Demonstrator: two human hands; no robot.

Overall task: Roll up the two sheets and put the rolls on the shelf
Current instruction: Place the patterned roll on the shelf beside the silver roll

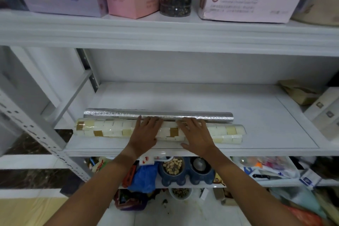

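shelf [256, 115]: white, mid-frame, holds both rolls
tiled roll [110, 129]: lying flat near front edge, centre-left to right
silver roll [113, 113]: just behind, touching it
left hand [145, 134]: fingers flat, pressing on tiled roll
right hand [197, 135]: same, fingers flat, beside the left hand

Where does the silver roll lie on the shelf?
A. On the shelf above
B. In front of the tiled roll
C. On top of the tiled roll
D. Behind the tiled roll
D: the silver roll lies behind the tiled roll, nearer the back of the shelf.
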